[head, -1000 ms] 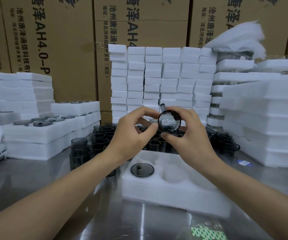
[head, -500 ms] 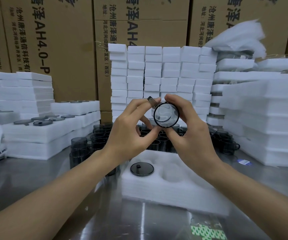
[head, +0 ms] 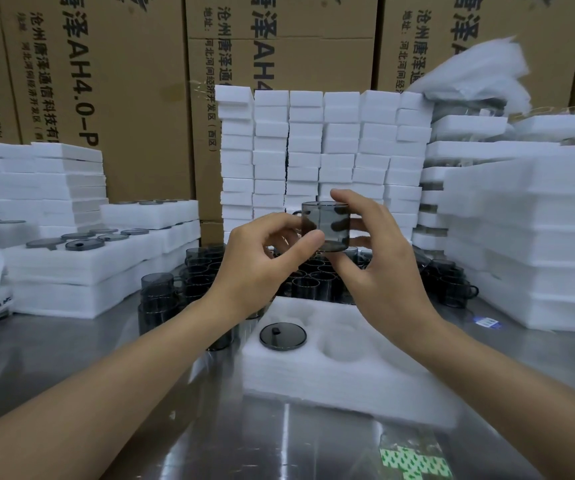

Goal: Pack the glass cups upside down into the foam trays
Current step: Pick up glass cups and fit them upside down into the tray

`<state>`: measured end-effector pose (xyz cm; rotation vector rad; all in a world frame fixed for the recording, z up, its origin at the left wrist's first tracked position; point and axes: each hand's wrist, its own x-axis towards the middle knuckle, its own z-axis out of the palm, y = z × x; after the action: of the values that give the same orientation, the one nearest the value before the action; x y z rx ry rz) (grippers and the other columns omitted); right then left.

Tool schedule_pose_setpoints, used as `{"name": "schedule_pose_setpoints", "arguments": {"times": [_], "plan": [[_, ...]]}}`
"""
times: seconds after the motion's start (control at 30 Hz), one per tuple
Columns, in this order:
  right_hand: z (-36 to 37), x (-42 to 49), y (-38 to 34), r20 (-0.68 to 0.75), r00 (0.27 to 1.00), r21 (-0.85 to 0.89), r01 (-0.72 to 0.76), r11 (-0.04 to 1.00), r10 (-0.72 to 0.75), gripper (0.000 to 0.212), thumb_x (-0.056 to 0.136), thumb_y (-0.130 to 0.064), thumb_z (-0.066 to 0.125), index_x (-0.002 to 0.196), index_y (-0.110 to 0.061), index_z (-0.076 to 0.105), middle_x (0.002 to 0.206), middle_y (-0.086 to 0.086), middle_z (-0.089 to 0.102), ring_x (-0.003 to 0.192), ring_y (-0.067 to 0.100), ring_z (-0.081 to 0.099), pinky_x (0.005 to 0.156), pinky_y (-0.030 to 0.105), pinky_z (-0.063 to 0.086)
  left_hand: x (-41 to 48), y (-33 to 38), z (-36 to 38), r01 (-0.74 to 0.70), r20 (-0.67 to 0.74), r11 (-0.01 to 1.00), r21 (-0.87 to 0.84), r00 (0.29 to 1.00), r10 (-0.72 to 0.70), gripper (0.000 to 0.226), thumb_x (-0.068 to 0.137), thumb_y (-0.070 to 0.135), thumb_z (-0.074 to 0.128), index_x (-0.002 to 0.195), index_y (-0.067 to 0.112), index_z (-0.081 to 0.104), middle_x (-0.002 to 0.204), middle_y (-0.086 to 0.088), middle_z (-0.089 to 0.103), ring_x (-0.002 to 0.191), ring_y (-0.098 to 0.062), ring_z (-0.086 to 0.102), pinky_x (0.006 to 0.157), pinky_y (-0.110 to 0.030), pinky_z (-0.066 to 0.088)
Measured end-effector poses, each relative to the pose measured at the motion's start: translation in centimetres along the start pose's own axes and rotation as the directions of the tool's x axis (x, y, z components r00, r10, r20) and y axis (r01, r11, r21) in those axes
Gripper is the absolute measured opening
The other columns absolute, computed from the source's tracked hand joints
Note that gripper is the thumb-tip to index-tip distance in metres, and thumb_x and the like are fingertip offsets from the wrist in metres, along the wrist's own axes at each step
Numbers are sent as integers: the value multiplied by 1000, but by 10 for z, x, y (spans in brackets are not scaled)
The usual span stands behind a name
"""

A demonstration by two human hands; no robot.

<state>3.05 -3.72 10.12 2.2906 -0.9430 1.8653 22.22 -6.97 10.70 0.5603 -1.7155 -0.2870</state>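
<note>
Hands (head: 258, 261) (head: 386, 271) pinch glass cup (head: 326, 226) above foam tray (head: 313, 382).

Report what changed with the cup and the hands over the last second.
The glass cup was turned in the fingers: before, its round end faced the camera; now its side wall does, with the handle to the left. Both the left hand and the right hand kept hold of it above the foam tray. The tray, the seated cup in it and the loose cups behind stayed put.
</note>
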Motion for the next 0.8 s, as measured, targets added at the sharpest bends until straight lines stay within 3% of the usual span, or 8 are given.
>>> {"name": "schedule_pose_setpoints", "arguments": {"times": [0.1,0.2,0.27,0.33,0.37,0.53,0.7,0.8], "plan": [[1,2,1,24,992,25,-128,992,127,58,93,-21,82,144,-34,58,128,-16,66,105,7,69,88,21,56,1,0,-3,0,14,1000,20,1000,-1,31,101,54,57,85,31,71,72,4,67,63,-17,69,60,-18,46],[2,2,1,64,962,128,-273,954,266,48,89,-39,86,132,-32,65,110,-12,75,91,9,72,82,29,59,2,-3,-7,-14,10,999,48,1000,14,37,106,53,50,74,40,65,63,-2,61,59,-18,65,59,-20,44],[2,3,2,87,951,136,-308,942,298,42,88,-47,85,123,-31,70,102,-7,77,88,11,72,83,34,60,1,-5,-7,-25,13,997,71,1000,24,41,106,53,49,77,32,68,60,-4,59,56,-17,64,60,-25,45],[2,2,2,125,944,135,-320,938,304,38,87,-55,82,117,-33,72,97,-7,78,88,12,72,83,33,59,1,-8,-6,-35,4,995,94,999,35,50,107,54,51,78,16,67,58,-8,58,55,-16,64,58,-29,47],[2,2,2,146,941,131,-323,937,304,38,86,-58,81,115,-34,73,96,-8,78,88,11,72,82,30,58,2,-9,-6,-40,-4,994,101,999,41,49,107,53,52,76,17,65,58,-9,58,54,-16,63,57,-29,47],[1,0,1,204,931,102,-328,939,303,35,87,-56,83,115,-41,70,94,-16,77,90,7,73,71,13,52,4,-10,-8,-63,-29,990,130,997,67,48,109,50,54,66,30,53,55,-8,56,49,-12,58,55,-20,42],[2,0,1,217,925,92,-338,937,312,36,89,-54,82,118,-36,71,93,-13,77,89,8,73,71,13,50,3,-17,-8,-57,-10,984,168,998,59,55,110,50,50,67,17,54,54,-9,55,49,-13,58,55,-23,42],[2,0,3,219,924,89,-340,936,314,36,87,-56,82,116,-37,70,93,-12,76,87,9,73,71,19,51,2,-19,-9,-63,5,980,189,998,63,54,110,50,48,67,18,53,53,-9,55,49,-13,58,54,-27,43]]}}
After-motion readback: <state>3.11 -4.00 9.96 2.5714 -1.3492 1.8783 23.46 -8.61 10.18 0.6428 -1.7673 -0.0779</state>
